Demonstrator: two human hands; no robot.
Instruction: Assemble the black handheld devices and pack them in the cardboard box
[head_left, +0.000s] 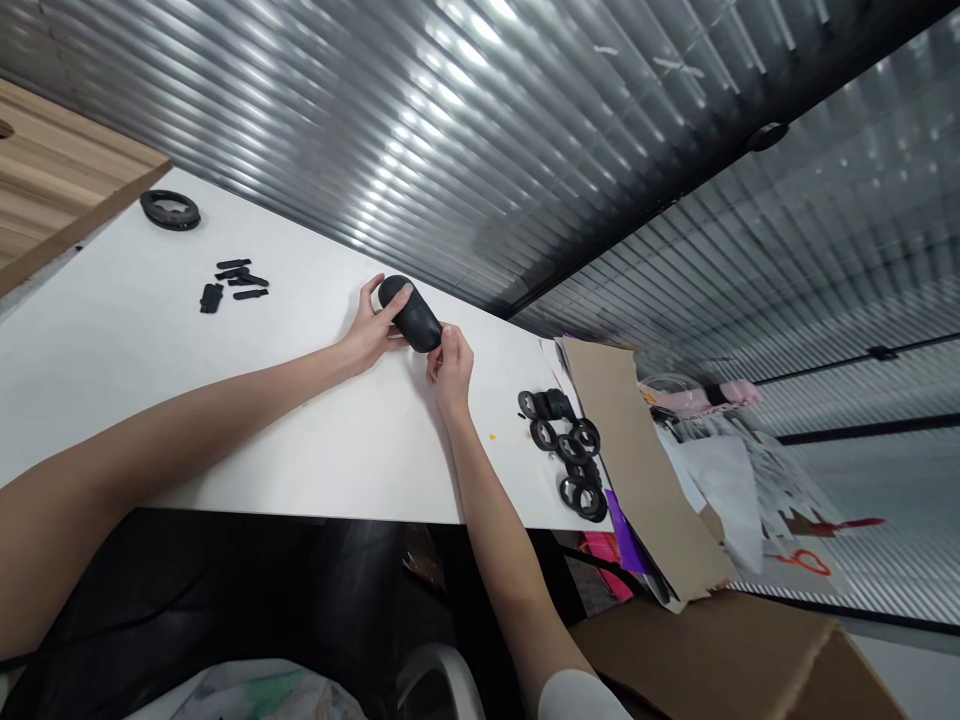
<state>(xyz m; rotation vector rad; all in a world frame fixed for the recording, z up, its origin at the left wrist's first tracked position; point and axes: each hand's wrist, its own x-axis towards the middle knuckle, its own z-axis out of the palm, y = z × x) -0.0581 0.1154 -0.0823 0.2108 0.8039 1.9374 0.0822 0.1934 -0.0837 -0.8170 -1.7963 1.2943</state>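
Observation:
Over the white table (337, 440), a smooth black capsule-shaped object (415, 318) with rounded ends lies tilted between my hands; its exact kind is unclear. My left hand (373, 328) is wrapped round its upper left end, thumb across the top. With bent fingers, my right hand (453, 362) pinches the lower right end, and those fingertips partly hide that end. To the left lie several small flat black pieces (234, 275). A pile of black rings (574, 445) sits to the right of my right hand.
Larger black rings (171, 210) lie stacked at the far left, by a wooden board (67, 170). A corrugated translucent wall (300, 110) rises behind the table. Cardboard sheets (645, 460) lean at the right edge, above a cardboard box (735, 650). A tiny orange bit (493, 436) rests on the tabletop.

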